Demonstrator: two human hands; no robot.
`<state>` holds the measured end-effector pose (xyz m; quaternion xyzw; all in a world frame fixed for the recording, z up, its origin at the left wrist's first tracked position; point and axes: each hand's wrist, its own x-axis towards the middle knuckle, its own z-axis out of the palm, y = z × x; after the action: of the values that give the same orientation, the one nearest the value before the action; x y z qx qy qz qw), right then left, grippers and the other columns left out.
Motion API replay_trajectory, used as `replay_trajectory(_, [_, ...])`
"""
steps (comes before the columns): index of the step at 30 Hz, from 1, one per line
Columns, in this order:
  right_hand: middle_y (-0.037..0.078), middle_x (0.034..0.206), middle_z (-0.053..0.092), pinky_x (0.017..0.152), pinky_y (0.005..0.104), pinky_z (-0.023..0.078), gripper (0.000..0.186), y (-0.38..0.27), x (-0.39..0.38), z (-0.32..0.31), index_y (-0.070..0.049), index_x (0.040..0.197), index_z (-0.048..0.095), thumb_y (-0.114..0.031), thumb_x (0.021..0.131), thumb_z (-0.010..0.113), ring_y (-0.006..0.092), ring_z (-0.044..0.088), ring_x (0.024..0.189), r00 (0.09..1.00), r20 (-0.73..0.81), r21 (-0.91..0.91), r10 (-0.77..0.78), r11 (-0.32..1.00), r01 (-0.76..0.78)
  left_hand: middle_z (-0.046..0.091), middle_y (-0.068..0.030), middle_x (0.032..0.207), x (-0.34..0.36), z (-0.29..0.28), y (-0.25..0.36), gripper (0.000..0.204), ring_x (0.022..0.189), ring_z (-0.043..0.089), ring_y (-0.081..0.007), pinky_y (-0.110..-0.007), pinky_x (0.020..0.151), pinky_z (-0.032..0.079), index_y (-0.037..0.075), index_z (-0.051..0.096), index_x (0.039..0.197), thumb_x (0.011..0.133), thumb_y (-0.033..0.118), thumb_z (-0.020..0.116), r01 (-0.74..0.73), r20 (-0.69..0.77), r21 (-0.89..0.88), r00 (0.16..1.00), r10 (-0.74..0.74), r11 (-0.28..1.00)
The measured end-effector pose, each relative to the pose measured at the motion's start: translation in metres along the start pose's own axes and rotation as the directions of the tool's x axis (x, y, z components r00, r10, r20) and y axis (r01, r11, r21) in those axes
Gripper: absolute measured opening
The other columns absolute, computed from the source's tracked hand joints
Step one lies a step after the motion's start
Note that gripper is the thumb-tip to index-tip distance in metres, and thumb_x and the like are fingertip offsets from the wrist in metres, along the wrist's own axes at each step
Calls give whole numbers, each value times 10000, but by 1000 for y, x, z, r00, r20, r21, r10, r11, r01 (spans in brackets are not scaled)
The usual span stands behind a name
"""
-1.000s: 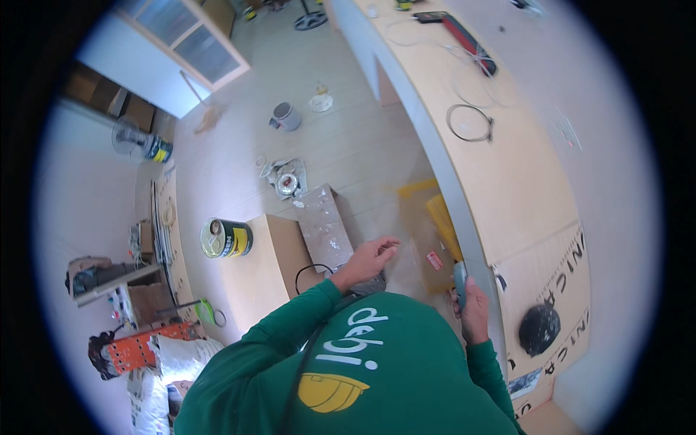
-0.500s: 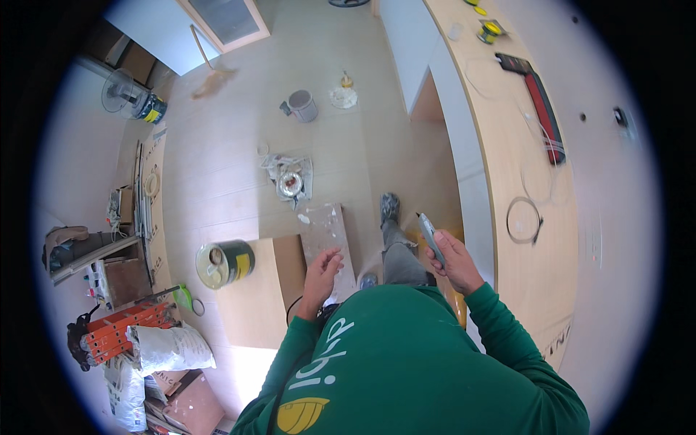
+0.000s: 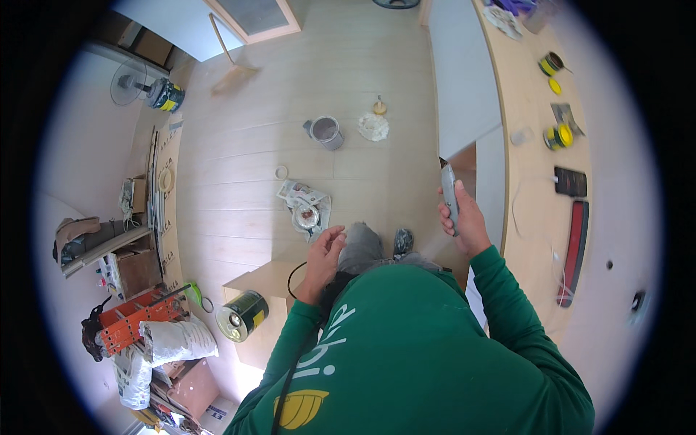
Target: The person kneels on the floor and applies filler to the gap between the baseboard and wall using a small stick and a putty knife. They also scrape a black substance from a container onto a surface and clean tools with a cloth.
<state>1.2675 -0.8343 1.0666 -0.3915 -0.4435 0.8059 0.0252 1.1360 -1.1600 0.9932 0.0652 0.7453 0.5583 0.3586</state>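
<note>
Note the floor (image 3: 225,217) as the largest support; it runs away from you between the walls. To your right, the counter (image 3: 536,239) extends forward. The wooden box (image 3: 279,281) stands at your left and carries a dark can (image 3: 244,317), probably to keep it off the floor and within reach. The long red-and-black bar (image 3: 574,254) lies along the wall-side edge of the counter, which seems to leave the front edge free. The grey bucket (image 3: 328,133) stands on the floor ahead. A crumpled paper sheet (image 3: 295,193) lies nearer to you under a round tin (image 3: 305,217), presumably to catch drips.

Your left hand (image 3: 325,261) is in front of your body, beyond the box; its grip is loosely curled, half wide, with nothing visible in it. Your right hand (image 3: 467,221) is beside the counter's front edge, on the floor side; its grip is closed around the handle of a grey cutter (image 3: 451,199). The fingers wrap the rear part, which appears to leave the tip exposed and steady.

The cutter is off the counter, left of its front edge. Its long axis runs roughly along that edge; its narrow tip points away from you, slightly left. You cannot tell its vertical tilt or whether a blade is extended.
</note>
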Motion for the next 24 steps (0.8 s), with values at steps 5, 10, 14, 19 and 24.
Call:
replay_trajectory(5, [-7,756,514,485,241,331,595,-66,114,26,-77,1237,576,-626,1112,380,78,419,578,990,92,19,109,994,-111,720,-86,1169,122,-26,29,381,990,675,-154,-308,916,537,-15,643,1354,1079,250,627,-2,-40,-63,999,-1,998])
replay_trajectory(10, [-2,774,517,501,246,341,588,-131,219,74,-74,1247,554,-619,1118,372,86,430,596,979,91,73,181,979,-188,712,-77,1185,268,-71,89,393,985,671,-148,-297,884,522,18,624,1388,1083,265,624,-35,31,-6,999,36,999])
replay_trajectory(14, [5,783,519,504,253,368,485,-194,287,106,-48,1229,550,-515,1111,490,90,453,614,992,17,28,124,992,-125,722,-92,1132,366,-109,176,385,1007,664,-156,-316,909,530,4,639,1368,1074,253,633,-77,10,12,997,77,997])
replay_trajectory(19, [39,823,587,524,282,436,367,-245,402,106,-37,1190,582,-371,1051,643,102,538,659,999,-29,-247,42,968,-48,731,-120,1149,471,-129,192,451,1038,679,-208,-357,935,533,8,617,1398,1057,300,650,-129,124,158,986,110,979])
replay_trajectory(24, [275,1042,707,800,499,550,451,-260,545,100,29,1218,570,-362,1010,655,400,703,888,996,50,-853,-79,516,84,722,-181,1271,606,-120,135,555,1157,679,-303,-401,1009,519,-1,619,1408,994,358,716,-19,609,347,765,-209,938])
